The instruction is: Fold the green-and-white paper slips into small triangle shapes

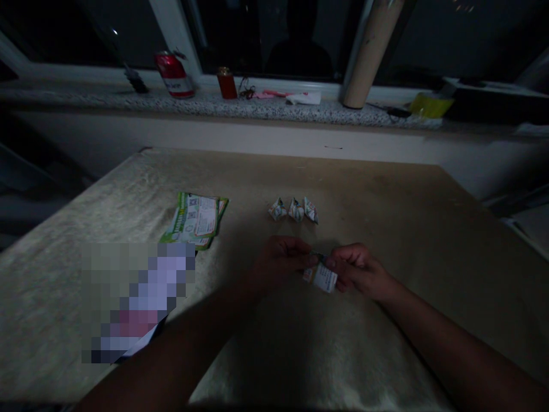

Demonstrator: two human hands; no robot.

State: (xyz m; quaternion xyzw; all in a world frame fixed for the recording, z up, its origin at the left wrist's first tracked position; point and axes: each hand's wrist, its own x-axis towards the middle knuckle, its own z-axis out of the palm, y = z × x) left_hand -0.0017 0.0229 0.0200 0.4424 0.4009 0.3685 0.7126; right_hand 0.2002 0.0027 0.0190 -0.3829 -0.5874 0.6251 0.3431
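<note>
- Near the middle of the table (386, 194), in front of the person, a small packet (325, 277) is between the two hands.
- The packet looks very light, like thin paper or shiny wrap, so it should bend and crease with just a tiny push.
- Its skin may be a bit slippery, and it could rip if it gets a hard tug. I can't tell what is inside.
- The top edge looks like the best place to hold, with one soft pinch near each corner.
- The left hand (288, 253) pinches the packet's top on the left side, thumb and finger close together.
- The right hand (359, 266) pinches the top on the right side, with its other fingers curled in.
- Both arms reach forward from the bottom of the view and lean in, so the fingertips nearly meet.
- It is dark, so I can't tell if the hands rest on the table.
- Just past the hands, three little packs (295, 210) sit in a row.
- Off to the left lie green packs (197, 220), one on top of another, next to a blurred thing (146, 309).
</note>
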